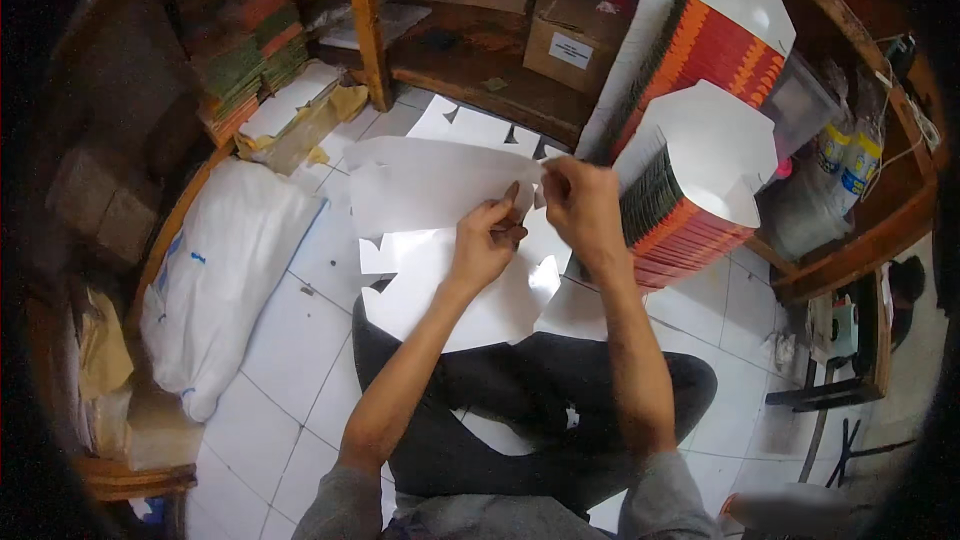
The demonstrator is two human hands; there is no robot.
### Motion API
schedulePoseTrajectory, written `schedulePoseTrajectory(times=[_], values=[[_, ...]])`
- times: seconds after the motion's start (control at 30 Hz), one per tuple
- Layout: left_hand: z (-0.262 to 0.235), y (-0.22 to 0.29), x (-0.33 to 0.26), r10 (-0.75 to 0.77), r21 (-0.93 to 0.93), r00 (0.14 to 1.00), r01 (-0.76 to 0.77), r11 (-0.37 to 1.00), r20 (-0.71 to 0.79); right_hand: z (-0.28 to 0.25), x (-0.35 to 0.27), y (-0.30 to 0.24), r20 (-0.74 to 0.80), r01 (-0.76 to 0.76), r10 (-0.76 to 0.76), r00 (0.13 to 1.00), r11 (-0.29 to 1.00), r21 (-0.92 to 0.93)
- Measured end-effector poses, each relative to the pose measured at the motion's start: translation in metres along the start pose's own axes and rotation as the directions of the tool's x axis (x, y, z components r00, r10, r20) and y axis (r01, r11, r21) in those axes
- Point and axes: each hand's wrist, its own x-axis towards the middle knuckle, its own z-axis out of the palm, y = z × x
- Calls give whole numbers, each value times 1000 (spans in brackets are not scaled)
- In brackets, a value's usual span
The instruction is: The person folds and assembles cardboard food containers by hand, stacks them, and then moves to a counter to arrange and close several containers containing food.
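Note:
A white card sheet (420, 185) is raised in front of me, tilted above other white die-cut card (440, 305) that lies over my lap and the floor just ahead. My left hand (485, 240) is closed on the near edge of the raised sheet, thumb up, other fingers curled. At its right end, my right hand (580, 202) pinches the sheet's edge; the fingertips are partly hidden. Notched edges show on the card lying below. Close to my right hand stands a tall stack of nested, folded card pieces (690, 230), white inside with red and dark printed edges.
Behind that stack is a second red-and-white one (720, 50). A cardboard box (570, 40) sits on the wooden shelf ahead. To the left, a bulging white sack (225, 280) lies on the tiled floor, near stacked printed card (250, 60). Plastic bottles (850, 160) stand at right.

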Motion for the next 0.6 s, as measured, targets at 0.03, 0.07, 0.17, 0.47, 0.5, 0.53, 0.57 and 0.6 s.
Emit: schedulePoseTrajectory(times=[0.03,0.07,0.17,0.47,0.5,0.53,0.57,0.6], values=[[3,-7,-1,14,-51,1000,-13,999,3,6,-13,-2,-56,-9,12,998,999,44],[4,1,0,-13,-41,1000,13,999,1,17,-30,3,-60,-91,94,994,994,53],[0,16,0,-54,16,998,54,998,6,37,-55,6,-141,-95,117,983,983,157],[-2,7,-10,163,303,986,-141,943,-48,39,-34,-13,126,216,-206,970,974,-72],[-2,6,-12,-157,210,988,152,966,7,43,-29,-14,255,232,-196,947,966,-119],[1,3,-11,11,250,999,-1,968,-39,48,-24,-16,272,258,-215,938,957,-134],[3,-1,-9,181,296,981,-151,943,-77,56,-17,-23,287,285,-235,929,947,-148],[5,-4,-8,347,343,932,-294,892,-103,64,-10,-31,302,310,-252,919,937,-162]])
